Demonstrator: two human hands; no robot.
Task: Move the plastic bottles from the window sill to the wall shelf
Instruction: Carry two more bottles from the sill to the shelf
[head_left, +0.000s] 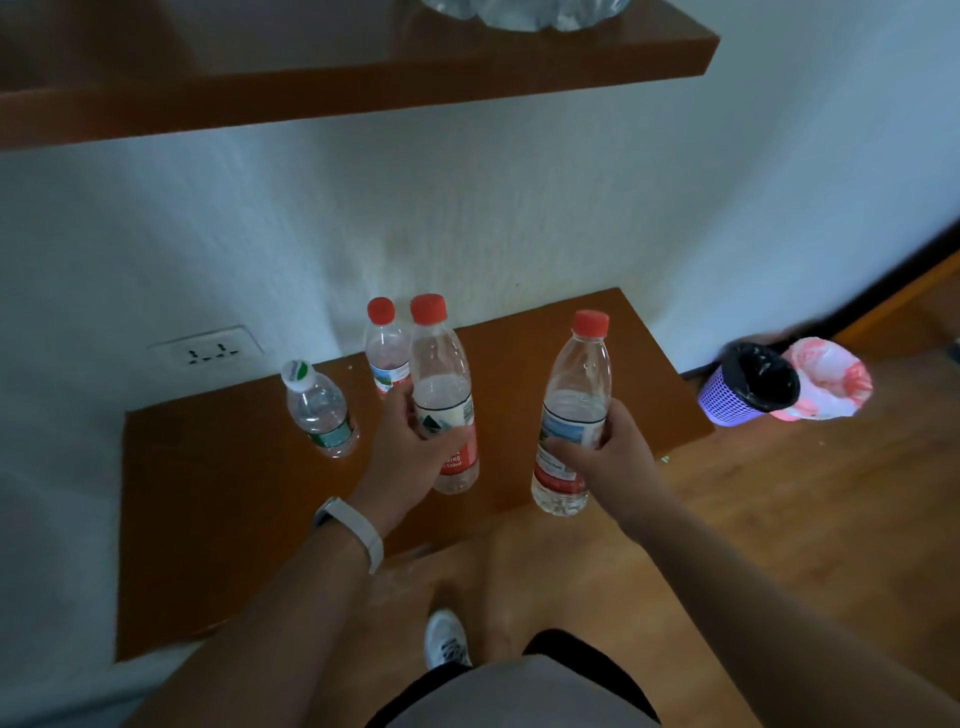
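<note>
— While two bottles stand on the low ledge (218, 499), what do the hands hold?
— Left hand (410, 452) fingers wrap one red-capped bottle (441, 395); right hand (608, 457) fingers wrap another (574, 410), both above that ledge.

White wall (519, 208) — wooden floor (779, 519)

A white wall socket (206, 349) sits low on the pale wall (519, 208). Over on the wooden floor (805, 519), near the corner, a purple mesh bin (737, 397) with a black liner stands just beside a pink and white plastic bag (826, 379). Lower down, one white trainer (444, 639) shows on the boards.
</note>
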